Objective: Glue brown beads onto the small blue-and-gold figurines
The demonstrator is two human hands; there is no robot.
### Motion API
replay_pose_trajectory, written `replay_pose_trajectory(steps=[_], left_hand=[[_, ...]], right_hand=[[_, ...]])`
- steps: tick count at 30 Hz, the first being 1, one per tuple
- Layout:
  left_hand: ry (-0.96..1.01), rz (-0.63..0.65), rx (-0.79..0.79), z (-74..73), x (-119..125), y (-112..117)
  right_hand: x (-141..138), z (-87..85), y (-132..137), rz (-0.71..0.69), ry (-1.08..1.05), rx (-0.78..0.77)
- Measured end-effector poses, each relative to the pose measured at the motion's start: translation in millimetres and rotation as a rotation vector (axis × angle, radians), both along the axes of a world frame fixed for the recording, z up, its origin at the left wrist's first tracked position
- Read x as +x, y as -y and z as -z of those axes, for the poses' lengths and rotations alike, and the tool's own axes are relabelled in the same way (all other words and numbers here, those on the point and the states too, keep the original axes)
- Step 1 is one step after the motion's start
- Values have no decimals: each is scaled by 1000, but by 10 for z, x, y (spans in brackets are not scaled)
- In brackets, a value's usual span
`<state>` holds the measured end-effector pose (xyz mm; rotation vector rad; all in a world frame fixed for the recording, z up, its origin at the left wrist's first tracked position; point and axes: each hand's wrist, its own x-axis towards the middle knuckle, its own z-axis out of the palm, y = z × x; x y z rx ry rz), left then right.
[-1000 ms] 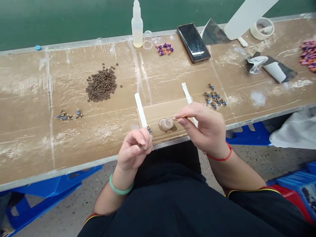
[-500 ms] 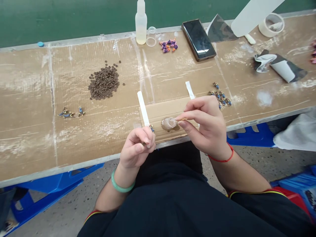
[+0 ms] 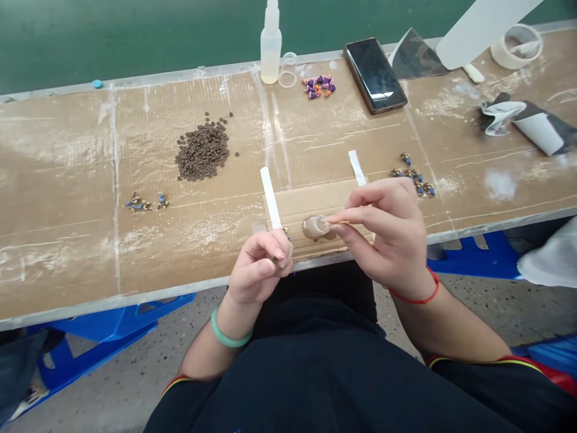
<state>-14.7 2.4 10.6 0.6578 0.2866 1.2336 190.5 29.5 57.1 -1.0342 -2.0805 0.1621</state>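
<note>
- On my feed the left hand [image 3: 261, 267] sits just past the near edge of the counter [image 3: 67, 240], fingers curled in, with thumb and forefinger pinched on a small brown piece [image 3: 274, 260]. I cannot make out its shape.
- The right hand [image 3: 383, 231] is closed in a pencil-like grip on a thin stick [image 3: 340, 222], which lies almost level and points left.
- I see the stick's tip touching a blob of brownish paste [image 3: 315, 227]. The blob lies on a cardboard patch [image 3: 311, 201] at the counter's near edge, between the two hands.
- The patch is held down by a white tape strip [image 3: 271, 197] on its left and another [image 3: 357, 168] on its right, partly behind the right hand.
- A pile of brown rings [image 3: 202, 151] lies further back to the left, well apart from the hands.
- Small blue-and-gold pieces [image 3: 415, 177] lie just beyond the right hand, and a few more [image 3: 143, 203] sit far left.
- Along the back edge I see a squeeze bottle [image 3: 271, 45], a clear cap [image 3: 289, 62], purple pieces [image 3: 319, 86] and a phone [image 3: 375, 74].
</note>
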Motion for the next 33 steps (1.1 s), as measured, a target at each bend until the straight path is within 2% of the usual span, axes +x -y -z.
replay_pose_trajectory(steps=[6,11,15,25,33], left_hand=[[-33,-35,9,-36,30,50],[-108,-84,-82,-54,35,108],[-175,-109,-105,-37,31,127],[-183,-159,-155,-2,25,143],[-197,-161,-128,19,17,140]], right_hand=[[-296,-216,148,-234,-403,-272],[-541,-234,247,-286,-607,-451],[-571,-222,283,-269,-620,-464],[-596,-231,283,-237,-529,-370],[-588,-216,274,-235,-500,-333]])
